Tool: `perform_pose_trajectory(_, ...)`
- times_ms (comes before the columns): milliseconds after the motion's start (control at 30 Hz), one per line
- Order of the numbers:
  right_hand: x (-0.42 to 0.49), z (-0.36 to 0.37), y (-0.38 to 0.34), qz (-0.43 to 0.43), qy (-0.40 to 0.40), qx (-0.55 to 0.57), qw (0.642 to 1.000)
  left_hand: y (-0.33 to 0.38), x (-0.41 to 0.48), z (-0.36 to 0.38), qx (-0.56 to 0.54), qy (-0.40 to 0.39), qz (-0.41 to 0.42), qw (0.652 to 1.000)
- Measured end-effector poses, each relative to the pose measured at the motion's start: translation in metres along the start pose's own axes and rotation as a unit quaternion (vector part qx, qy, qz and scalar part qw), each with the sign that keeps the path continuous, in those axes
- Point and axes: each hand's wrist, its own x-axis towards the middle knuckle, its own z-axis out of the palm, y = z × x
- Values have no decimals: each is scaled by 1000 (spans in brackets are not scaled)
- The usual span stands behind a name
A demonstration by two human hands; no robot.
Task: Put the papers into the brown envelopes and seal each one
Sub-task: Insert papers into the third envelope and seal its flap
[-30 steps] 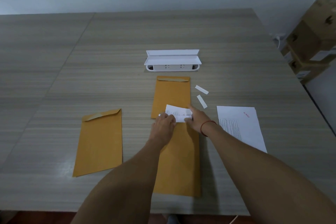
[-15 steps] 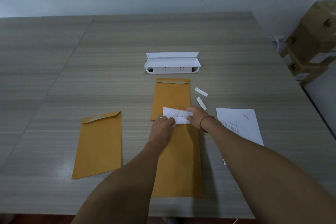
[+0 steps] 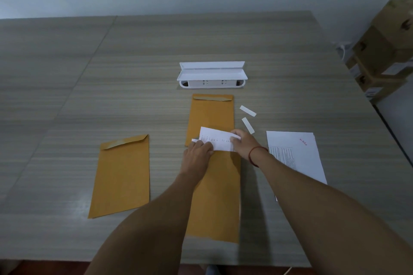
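A brown envelope (image 3: 215, 196) lies lengthwise in front of me, and a white printed paper (image 3: 218, 139) sticks out of its far end. My left hand (image 3: 196, 154) pinches the envelope's mouth at the paper's left side. My right hand (image 3: 242, 143), with a red string on the wrist, grips the paper's right edge. A second brown envelope (image 3: 211, 116) lies just beyond, flap folded down. A third brown envelope (image 3: 123, 176) rests to the left with its flap down. A stack of white papers (image 3: 295, 154) sits to the right.
Two small white strips (image 3: 247, 118) lie right of the far envelope. A white socket box with an open lid (image 3: 212, 76) stands on the table (image 3: 89, 96) behind them. Cardboard boxes (image 3: 384, 51) are stacked off the table's right edge.
Slightly more of the paper shows above the envelope mouth than one second ago. Both hands stay at the mouth, nearly in the same place.
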Motion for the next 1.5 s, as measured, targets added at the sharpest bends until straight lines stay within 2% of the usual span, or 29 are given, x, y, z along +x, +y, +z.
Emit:
perform_pose_trajectory(167, 4, -3, -4, -6, -12, -58, 998, 4, 3, -2, -13, 18, 24, 999)
perform_pose_trajectory(300, 6, -9, -13, -5, 3, -20, 1000, 4, 5, -2, -29, 10, 38, 999)
perform_pose_trajectory(467, 7, -9, -18, -26, 3, -65, 998, 4, 7, -2, -34, -1, 46, 998)
perform_pose_trajectory(567, 8, -6, -16, -37, -27, -100, 994, 3, 6, 1, -35, -7, 52, 998)
perform_pose_trajectory(700, 8, -2, -13, -7, -86, -94, 992, 3, 4, 3, -42, -4, 45, 998)
perform_pose_trajectory(900, 3, 2, -8, -23, -74, -102, 992, 5, 6, 0, -48, -11, 16, 999)
perform_pose_trajectory(1133, 0, 3, -13, 28, -166, -195, 966, 4, 3, 10, -48, -29, 11, 998)
perform_pose_trajectory(1267, 4, 5, -9, 17, -120, -187, 975, 4, 4, 9, -69, -12, 7, 998)
perform_pose_trajectory(1500, 4, 8, -9, 13, -194, -249, 949, 5, -1, 14, -59, -17, 9, 998)
